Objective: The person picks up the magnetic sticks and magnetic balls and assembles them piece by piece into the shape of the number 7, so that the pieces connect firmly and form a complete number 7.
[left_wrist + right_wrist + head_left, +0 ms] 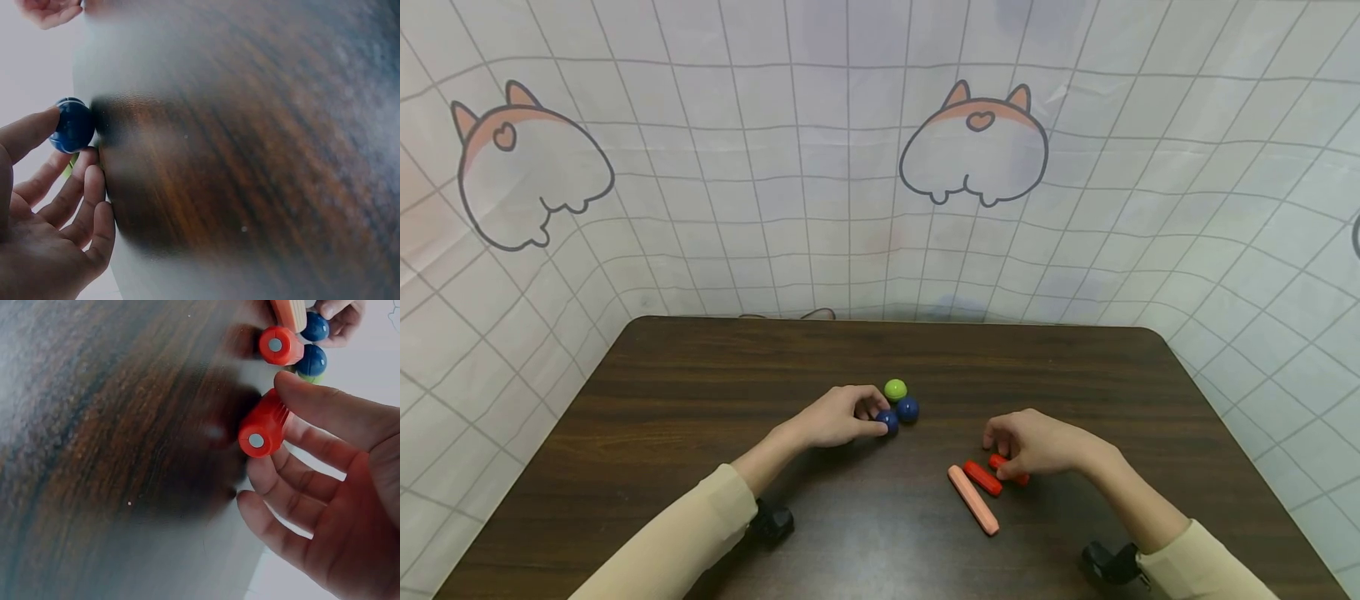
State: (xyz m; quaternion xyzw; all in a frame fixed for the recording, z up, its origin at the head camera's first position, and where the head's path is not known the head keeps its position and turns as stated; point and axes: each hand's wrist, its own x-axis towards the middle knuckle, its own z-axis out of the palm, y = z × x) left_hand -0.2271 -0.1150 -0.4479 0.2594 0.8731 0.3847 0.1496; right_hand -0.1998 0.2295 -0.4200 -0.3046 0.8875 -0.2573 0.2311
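My left hand (835,418) pinches a glossy dark blue ball (887,422) between thumb and fingers, close over the table. In the left wrist view the thumb presses one side of this ball (74,127). Just beyond it lie another blue ball (907,409) and a lime green ball (895,389). On the right, my right hand (1051,442) holds a short red rod (264,428) between thumb and fingers; a silvery disc shows at its end. Left of that hand lie a second red rod (982,477) and a longer peach-coloured rod (973,500).
The dark wood-grain table (700,358) has rounded far corners. A pale gridded curtain (850,208) with cartoon animal drawings hangs around its back and sides. A thin dark cable (820,312) shows at the far edge. Dark straps with small devices sit at both wrists.
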